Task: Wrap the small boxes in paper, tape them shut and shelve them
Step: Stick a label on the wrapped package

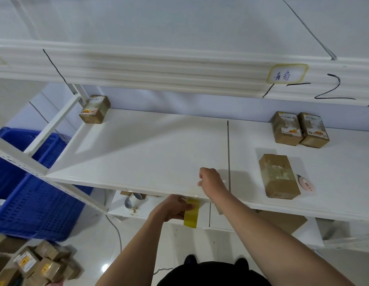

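Tape (191, 215), a yellowish roll, sits in the left hand (173, 208) just below the front lip of the white shelf (138, 157); the fingers curl round the roll and a clear strip runs up from it over the shelf edge. Just above and to the right of that hand, the right hand (210, 179) lies on the shelf surface with its fingers bent, pinching the free end of the strip against the board. Both forearms reach up from the bottom of the view.

Below and left of the left hand, on a lower board, a grey roll (133, 201) stands on its side. Far down to the left, on the floor, lies a heap of small brown boxes (45, 265), and above it a blue perforated crate (32, 195) stands beside the rack's white upright.

To the right of the right hand, well apart from it, a wrapped box (279, 176) in brown paper lies flat on the shelf, clear tape across its top, with a small pink round thing (306, 183) touching its right side. Farther back on that side two labelled boxes (299, 129) stand touching each other near the wall. At the far left back corner one more labelled box (95, 109) rests alone. Above all, on the front rail of the upper shelf, a handwritten label (287, 74) is stuck to the right.
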`<state>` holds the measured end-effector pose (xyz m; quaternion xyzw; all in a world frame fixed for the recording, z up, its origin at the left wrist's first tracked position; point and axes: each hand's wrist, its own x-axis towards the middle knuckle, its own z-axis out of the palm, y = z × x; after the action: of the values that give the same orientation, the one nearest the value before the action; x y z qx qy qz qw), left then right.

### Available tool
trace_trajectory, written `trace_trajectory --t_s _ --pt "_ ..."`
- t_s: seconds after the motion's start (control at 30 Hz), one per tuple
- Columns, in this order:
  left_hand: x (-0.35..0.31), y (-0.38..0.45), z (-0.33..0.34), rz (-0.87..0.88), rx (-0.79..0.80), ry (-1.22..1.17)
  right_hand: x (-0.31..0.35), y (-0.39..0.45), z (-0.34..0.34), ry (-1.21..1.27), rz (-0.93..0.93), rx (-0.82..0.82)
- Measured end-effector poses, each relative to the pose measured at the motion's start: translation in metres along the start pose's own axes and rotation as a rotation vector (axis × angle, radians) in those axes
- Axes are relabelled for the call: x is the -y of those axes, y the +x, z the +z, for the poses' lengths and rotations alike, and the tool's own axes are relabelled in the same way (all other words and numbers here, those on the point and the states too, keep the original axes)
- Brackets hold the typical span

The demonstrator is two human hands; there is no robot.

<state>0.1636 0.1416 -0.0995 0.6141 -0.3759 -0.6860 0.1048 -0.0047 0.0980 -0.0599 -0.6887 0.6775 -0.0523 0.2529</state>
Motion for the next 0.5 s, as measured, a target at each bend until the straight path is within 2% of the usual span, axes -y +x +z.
trace_trajectory --t_s 0.13,0.33,0.5 --pt "-0.002 -0.005 -0.005 -0.040 0.005 0.079 -0.013 0.005 -0.007 -0.018 0.034 -0.018" --pt "-0.033 -0.020 -0.019 -0.140 -0.023 0.340 -0.019 0.007 -0.007 -0.013 0.030 -0.053" --pt "-0.063 -0.021 -0.019 -0.077 -0.100 0.364 -0.026 0.007 -0.017 0.026 0.017 -0.077"
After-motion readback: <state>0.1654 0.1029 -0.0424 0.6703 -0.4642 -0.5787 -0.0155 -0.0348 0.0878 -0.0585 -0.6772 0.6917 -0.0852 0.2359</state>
